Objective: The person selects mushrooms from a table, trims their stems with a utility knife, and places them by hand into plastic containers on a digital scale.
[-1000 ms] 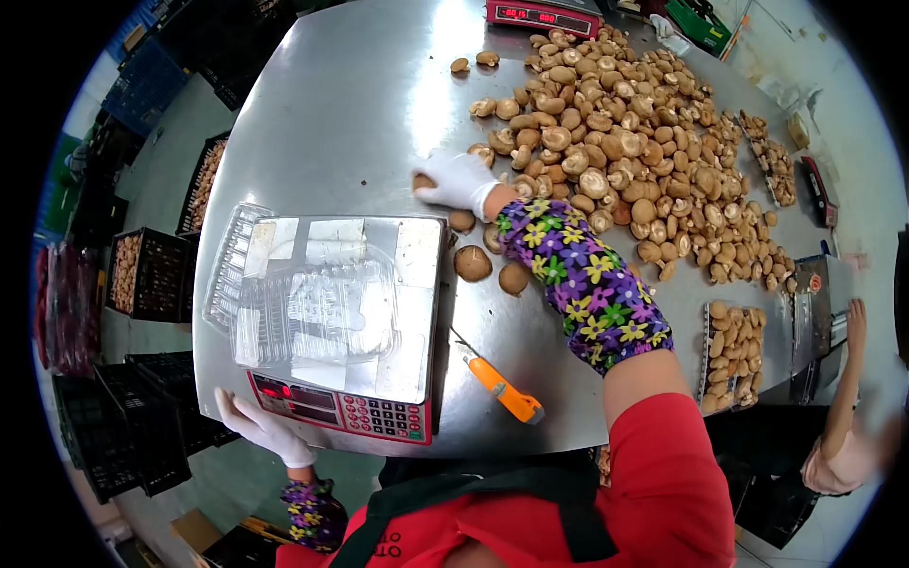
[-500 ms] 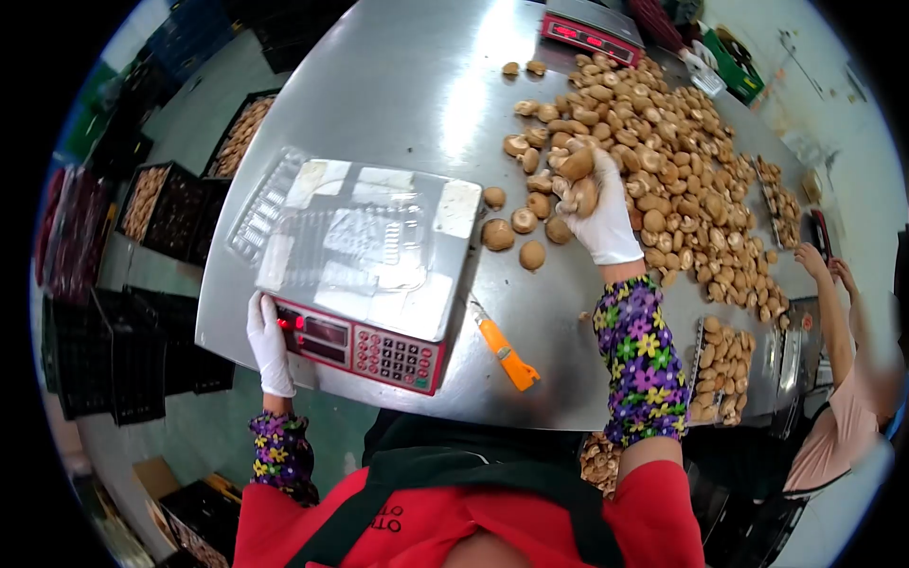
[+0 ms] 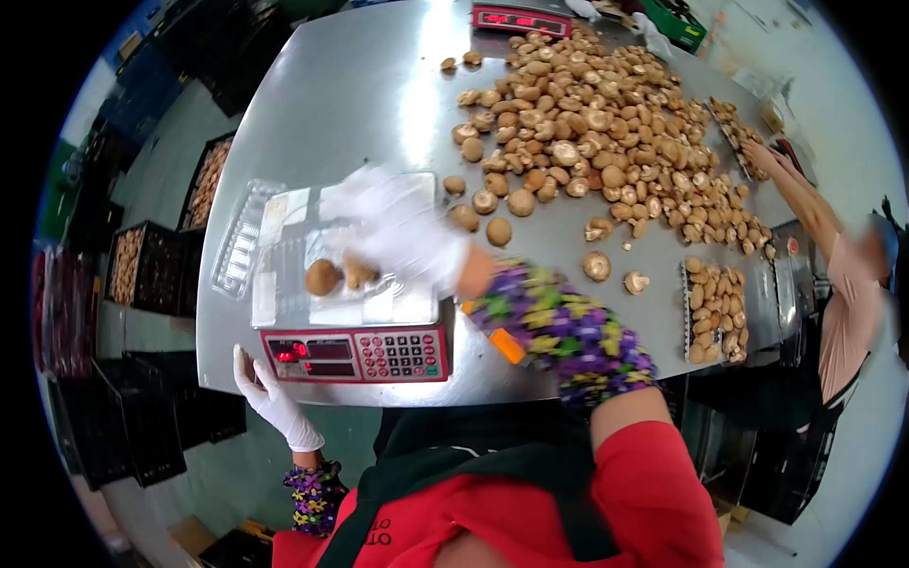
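My right hand (image 3: 402, 227), in a white glove and smeared by motion, is over the red and silver weighing scale (image 3: 398, 356); its fingers cannot be made out. Just below it, a brown mushroom (image 3: 324, 277) and a second, paler mushroom (image 3: 358, 272) lie in a clear plastic tray on the scale's plate. My left hand (image 3: 275, 407), also gloved, is beside the scale's lower left corner with fingers apart and holding nothing. An orange-handled knife (image 3: 507, 346) lies on the table, partly hidden by my right forearm.
A large heap of mushrooms (image 3: 606, 123) covers the table's right side. A filled tray of mushrooms (image 3: 717, 312) stands near the front right. Another red scale (image 3: 521, 19) is at the back. A co-worker's arms (image 3: 795, 189) reach in from the right. Black crates (image 3: 142, 275) line the left floor.
My right hand has moved left from the heap, where it held mushrooms, to over the scale. Mushrooms now lie in the tray there. My left hand has come off the scale's corner.
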Available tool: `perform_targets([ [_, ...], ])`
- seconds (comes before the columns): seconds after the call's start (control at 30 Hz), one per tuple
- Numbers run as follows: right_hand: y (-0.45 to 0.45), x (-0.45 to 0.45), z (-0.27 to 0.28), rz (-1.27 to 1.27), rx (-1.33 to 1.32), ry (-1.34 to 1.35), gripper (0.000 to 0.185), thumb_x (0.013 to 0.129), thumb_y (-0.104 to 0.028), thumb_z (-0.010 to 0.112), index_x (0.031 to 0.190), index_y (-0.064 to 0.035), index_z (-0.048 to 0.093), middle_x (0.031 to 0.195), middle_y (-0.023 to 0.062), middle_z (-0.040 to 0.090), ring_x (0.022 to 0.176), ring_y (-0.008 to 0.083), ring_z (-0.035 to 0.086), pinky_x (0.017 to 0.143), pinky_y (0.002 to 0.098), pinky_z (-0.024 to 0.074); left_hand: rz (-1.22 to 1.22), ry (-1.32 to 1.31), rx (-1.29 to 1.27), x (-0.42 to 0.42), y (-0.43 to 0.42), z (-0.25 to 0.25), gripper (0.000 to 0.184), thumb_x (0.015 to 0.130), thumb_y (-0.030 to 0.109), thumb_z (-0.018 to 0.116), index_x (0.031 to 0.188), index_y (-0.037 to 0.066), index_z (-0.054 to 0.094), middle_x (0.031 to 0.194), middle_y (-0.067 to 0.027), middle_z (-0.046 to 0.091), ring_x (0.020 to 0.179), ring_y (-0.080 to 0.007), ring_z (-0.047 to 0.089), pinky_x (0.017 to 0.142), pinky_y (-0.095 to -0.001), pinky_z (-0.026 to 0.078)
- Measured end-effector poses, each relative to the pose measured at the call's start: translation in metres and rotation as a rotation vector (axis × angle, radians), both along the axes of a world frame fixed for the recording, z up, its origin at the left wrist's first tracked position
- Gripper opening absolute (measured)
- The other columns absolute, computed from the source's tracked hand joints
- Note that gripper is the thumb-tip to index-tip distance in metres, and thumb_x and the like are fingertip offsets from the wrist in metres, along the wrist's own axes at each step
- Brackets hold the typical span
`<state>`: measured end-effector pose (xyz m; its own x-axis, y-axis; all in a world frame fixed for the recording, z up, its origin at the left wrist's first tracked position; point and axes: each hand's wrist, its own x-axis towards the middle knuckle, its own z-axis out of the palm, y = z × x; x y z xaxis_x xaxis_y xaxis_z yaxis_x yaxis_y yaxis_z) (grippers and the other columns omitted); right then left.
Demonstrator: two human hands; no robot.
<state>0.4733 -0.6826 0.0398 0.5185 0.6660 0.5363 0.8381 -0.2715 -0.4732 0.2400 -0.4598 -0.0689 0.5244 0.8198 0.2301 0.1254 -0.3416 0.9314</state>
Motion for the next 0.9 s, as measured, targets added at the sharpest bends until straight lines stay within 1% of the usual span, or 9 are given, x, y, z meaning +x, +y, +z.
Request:
perform_targets([
  [0.03, -0.025, 0.013, 0.005, -0.080, -0.037, 0.161, 0.032, 0.083, -0.023, 0.065, 0.110, -0.0062, 0.068, 0.107, 0.0151, 0.063, 0.107, 0.0314, 0.056, 0.093, 0.0412, 0.0453, 0.050, -0.063, 0.168, 0.000, -0.008, 0.010, 0.040, 0.102, 0.007, 0.048, 0.141, -0.002, 0.044, 0.138, -0.0125, 0.051, 0.117, -0.0202, 0.054, 0.102, -0.0333, 0.042],
  [0.1, -0.077, 0.040, -0.027, -0.386, -0.111, 0.237, 0.046, 0.084, -0.032, 0.068, 0.123, -0.0085, 0.064, 0.123, 0.0187, 0.057, 0.115, 0.0346, 0.052, 0.099, 0.0439, 0.0436, 0.006, -0.098, 0.174, 0.001, -0.022, 0.026, 0.039, 0.100, 0.003, 0.047, 0.139, -0.002, 0.044, 0.139, -0.0134, 0.051, 0.123, -0.0218, 0.052, 0.107, -0.0340, 0.039],
  [0.17, -0.110, 0.051, -0.074, -0.454, -0.308, 0.201, 0.061, 0.081, -0.041, 0.071, 0.134, -0.0164, 0.057, 0.135, 0.0203, 0.050, 0.125, 0.0382, 0.045, 0.105, 0.0443, 0.0413, -0.054, -0.179, 0.153, 0.010, -0.034, 0.032, 0.040, 0.099, 0.000, 0.047, 0.139, -0.001, 0.045, 0.138, -0.0133, 0.051, 0.122, -0.0211, 0.052, 0.107, -0.0341, 0.040],
  [0.23, -0.115, 0.037, -0.100, -0.501, -0.553, 0.153, 0.066, 0.079, -0.050, 0.071, 0.138, -0.0261, 0.052, 0.143, 0.0202, 0.044, 0.129, 0.0414, 0.042, 0.102, 0.0478, 0.0442, -0.158, -0.239, 0.123, 0.022, -0.044, 0.038, 0.039, 0.099, -0.002, 0.046, 0.138, -0.001, 0.045, 0.137, -0.0125, 0.051, 0.121, -0.0199, 0.053, 0.106, -0.0334, 0.040],
  [0.3, -0.109, 0.033, -0.120, -0.507, -0.545, 0.056, 0.072, 0.074, -0.052, 0.074, 0.138, -0.0308, 0.051, 0.140, 0.0173, 0.047, 0.129, 0.0405, 0.042, 0.096, 0.0503, 0.0473, -0.166, -0.255, 0.127, 0.032, -0.054, 0.047, 0.038, 0.098, -0.003, 0.045, 0.137, -0.001, 0.046, 0.135, -0.0120, 0.052, 0.119, -0.0188, 0.054, 0.104, -0.0321, 0.041],
  [0.47, -0.103, 0.033, -0.123, -0.605, -0.413, 0.021, 0.054, 0.074, -0.041, 0.075, 0.123, -0.0217, 0.062, 0.116, 0.0097, 0.055, 0.110, 0.0300, 0.052, 0.084, 0.0384, 0.0526, -0.210, -0.222, 0.128, 0.034, -0.058, 0.051, 0.035, 0.098, -0.003, 0.047, 0.133, 0.000, 0.049, 0.132, -0.0103, 0.054, 0.110, -0.0161, 0.057, 0.099, -0.0298, 0.044],
  [0.7, -0.094, 0.027, -0.114, -0.807, -0.461, 0.266, 0.055, 0.075, -0.039, 0.075, 0.125, -0.0218, 0.060, 0.124, 0.0140, 0.049, 0.104, 0.0337, 0.060, 0.078, 0.0453, 0.0553, -0.155, -0.140, 0.333, 0.036, -0.040, 0.058, 0.031, 0.094, -0.008, 0.050, 0.123, 0.001, 0.058, 0.122, -0.0105, 0.058, 0.106, -0.0165, 0.059, 0.093, -0.0287, 0.048],
  [0.77, -0.095, 0.028, -0.124, -0.742, -0.417, 0.203, 0.054, 0.076, -0.038, 0.074, 0.124, -0.0194, 0.059, 0.123, 0.0152, 0.050, 0.103, 0.0345, 0.061, 0.078, 0.0454, 0.0548, -0.229, -0.145, 0.323, 0.046, -0.030, 0.063, 0.029, 0.092, -0.007, 0.054, 0.119, 0.001, 0.060, 0.118, -0.0114, 0.060, 0.106, -0.0208, 0.060, 0.092, -0.0299, 0.048],
  [0.9, -0.119, 0.029, -0.143, -0.724, -0.237, 0.069, 0.051, 0.076, -0.036, 0.075, 0.119, -0.0135, 0.059, 0.119, 0.0162, 0.051, 0.102, 0.0347, 0.061, 0.081, 0.0437, 0.0544, -0.390, -0.027, 0.632, 0.071, -0.015, 0.083, 0.040, 0.082, 0.003, 0.070, 0.121, 0.007, 0.062, 0.117, -0.0130, 0.062, 0.109, -0.0296, 0.060, 0.094, -0.0376, 0.047],
])
